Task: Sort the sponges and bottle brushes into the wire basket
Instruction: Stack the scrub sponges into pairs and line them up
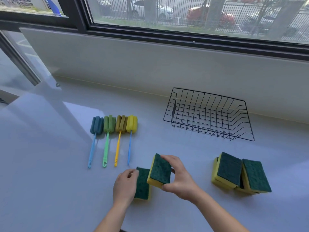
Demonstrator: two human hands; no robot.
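White counter (50, 190) below the window (184, 14). I read the right hand (179, 179) pinching a tilted sponge (160, 169) by opposite edges; the left hand (124, 186) grips a flat sponge (142, 185) beside it. The wire basket (209, 101) stands behind; bottle brushes (113, 124) lie left, sponge pile (240, 174) right.

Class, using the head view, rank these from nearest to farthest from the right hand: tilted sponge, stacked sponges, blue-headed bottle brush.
1. Tilted sponge, gripped in the right hand.
2. Stacked sponges, on the counter to its right.
3. Blue-headed bottle brush, far left of the brush row.
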